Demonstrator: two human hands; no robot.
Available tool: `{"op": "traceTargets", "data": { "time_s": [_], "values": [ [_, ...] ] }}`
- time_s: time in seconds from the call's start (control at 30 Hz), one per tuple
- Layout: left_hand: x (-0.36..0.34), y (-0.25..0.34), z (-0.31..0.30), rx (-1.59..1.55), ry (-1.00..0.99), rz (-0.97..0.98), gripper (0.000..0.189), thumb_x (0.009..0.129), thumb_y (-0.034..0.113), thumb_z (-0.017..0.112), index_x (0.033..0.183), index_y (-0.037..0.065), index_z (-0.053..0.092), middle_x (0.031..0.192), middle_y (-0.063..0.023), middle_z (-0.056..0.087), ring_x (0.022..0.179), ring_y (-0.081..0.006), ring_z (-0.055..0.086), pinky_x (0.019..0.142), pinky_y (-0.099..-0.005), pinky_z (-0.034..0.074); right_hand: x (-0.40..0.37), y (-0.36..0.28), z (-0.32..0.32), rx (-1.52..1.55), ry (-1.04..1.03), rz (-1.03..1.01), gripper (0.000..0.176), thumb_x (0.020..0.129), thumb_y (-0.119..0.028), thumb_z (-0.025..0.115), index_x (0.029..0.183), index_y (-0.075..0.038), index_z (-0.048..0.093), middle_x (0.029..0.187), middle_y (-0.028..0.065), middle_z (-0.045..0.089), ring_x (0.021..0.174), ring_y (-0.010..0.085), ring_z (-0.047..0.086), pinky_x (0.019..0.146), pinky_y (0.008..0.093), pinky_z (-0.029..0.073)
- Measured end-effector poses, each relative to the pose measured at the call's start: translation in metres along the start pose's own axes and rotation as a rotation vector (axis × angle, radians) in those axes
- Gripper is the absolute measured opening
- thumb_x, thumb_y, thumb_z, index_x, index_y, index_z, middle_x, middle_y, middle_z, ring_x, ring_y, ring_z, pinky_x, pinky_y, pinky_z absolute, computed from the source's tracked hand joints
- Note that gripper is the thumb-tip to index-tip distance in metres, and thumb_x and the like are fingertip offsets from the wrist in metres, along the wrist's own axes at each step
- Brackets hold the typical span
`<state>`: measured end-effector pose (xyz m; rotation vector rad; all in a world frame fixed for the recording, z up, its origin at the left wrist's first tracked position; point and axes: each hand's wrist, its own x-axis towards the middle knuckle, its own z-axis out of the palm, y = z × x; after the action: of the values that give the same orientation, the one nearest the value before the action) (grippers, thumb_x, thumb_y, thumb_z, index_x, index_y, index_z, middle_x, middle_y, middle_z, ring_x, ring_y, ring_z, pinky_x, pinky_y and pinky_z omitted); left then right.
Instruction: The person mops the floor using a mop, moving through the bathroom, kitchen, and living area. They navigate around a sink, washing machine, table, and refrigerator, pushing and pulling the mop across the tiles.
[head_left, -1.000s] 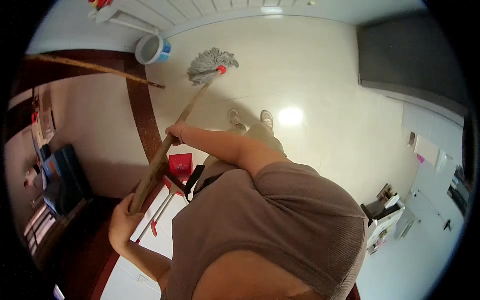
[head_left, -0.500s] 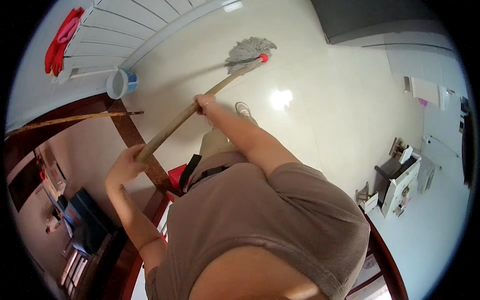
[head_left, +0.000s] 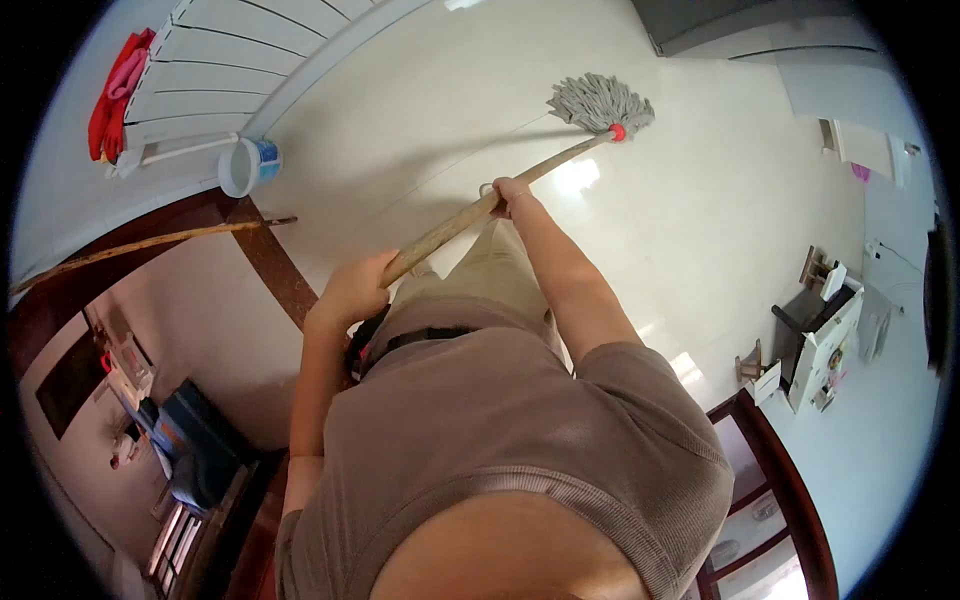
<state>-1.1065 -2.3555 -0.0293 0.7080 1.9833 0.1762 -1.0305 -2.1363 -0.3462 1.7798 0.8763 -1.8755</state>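
A mop with grey strands and a red collar lies spread on the pale floor ahead of me. Its long wooden handle slants back toward my body. My left hand is closed around the upper end of the handle, near my waist. Further down the shaft, my right hand grips it with the fingers wrapped round.
A white and blue bucket stands by a white slatted panel, where red gloves hang. A wooden stick crosses the doorway at left. A cluttered table with stools is at right, and a dark cabinet at top right.
The mop head has swept to the right across the floor. Both hands have moved right with the handle, still gripping it, and the handle lies at a flatter slant.
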Motion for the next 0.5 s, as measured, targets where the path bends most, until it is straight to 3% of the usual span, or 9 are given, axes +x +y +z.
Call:
{"op": "traceTargets", "data": {
  "time_s": [0.17, 0.23, 0.37, 0.43, 0.5],
  "values": [
    [-0.053, -0.073, 0.02, 0.062, 0.148, -0.088, 0.05, 0.063, 0.005, 0.054, 0.111, 0.016, 0.049, 0.088, -0.0157, 0.059, 0.085, -0.0337, 0.055, 0.071, -0.0417, 0.042, -0.013, 0.054, 0.065, -0.036, -0.045, 0.035, 0.011, 0.076, -0.017, 0.056, 0.077, -0.008, 0.05, 0.07, 0.0072, 0.054, 0.063, 0.0208, 0.057, 0.056, 0.0407, 0.053],
    [-0.083, -0.097, 0.016, 0.158, 0.084, -0.266, 0.052, 0.066, 0.006, 0.054, 0.116, 0.02, 0.048, 0.089, -0.0142, 0.06, 0.085, -0.0322, 0.056, 0.071, -0.0408, 0.043, -0.026, 0.076, 0.102, -0.109, -0.13, 0.053, 0.01, 0.077, -0.017, 0.055, 0.075, -0.008, 0.05, 0.068, 0.0066, 0.054, 0.063, 0.0203, 0.057, 0.056, 0.0401, 0.053],
    [-0.153, -0.174, 0.032, 0.108, 0.224, -0.302, 0.048, 0.069, 0.006, 0.057, 0.114, 0.02, 0.05, 0.088, -0.0137, 0.06, 0.084, -0.0319, 0.057, 0.071, -0.0407, 0.043, -0.049, 0.13, 0.19, -0.15, -0.202, 0.167, 0.015, 0.077, -0.018, 0.055, 0.084, -0.007, 0.048, 0.08, 0.0078, 0.055, 0.07, 0.0228, 0.058, 0.065, 0.0422, 0.054],
    [-0.196, -0.208, 0.043, 0.106, 0.345, -0.324, 0.043, 0.07, 0.002, 0.048, 0.109, 0.019, 0.054, 0.085, -0.0148, 0.06, 0.082, -0.0347, 0.056, 0.068, -0.0422, 0.043, -0.063, 0.168, 0.238, -0.167, -0.191, 0.183, 0.017, 0.076, -0.017, 0.056, 0.086, -0.006, 0.047, 0.083, 0.0088, 0.055, 0.073, 0.024, 0.058, 0.067, 0.0424, 0.054],
    [-0.24, -0.243, 0.056, 0.027, 0.37, -0.375, 0.043, 0.069, 0.002, 0.049, 0.108, 0.018, 0.055, 0.087, -0.0157, 0.059, 0.083, -0.0351, 0.055, 0.07, -0.0416, 0.043, -0.076, 0.207, 0.279, -0.216, -0.253, 0.253, 0.019, 0.075, -0.017, 0.056, 0.088, -0.006, 0.046, 0.088, 0.0106, 0.054, 0.079, 0.0256, 0.058, 0.071, 0.0432, 0.053]
  ]
}}
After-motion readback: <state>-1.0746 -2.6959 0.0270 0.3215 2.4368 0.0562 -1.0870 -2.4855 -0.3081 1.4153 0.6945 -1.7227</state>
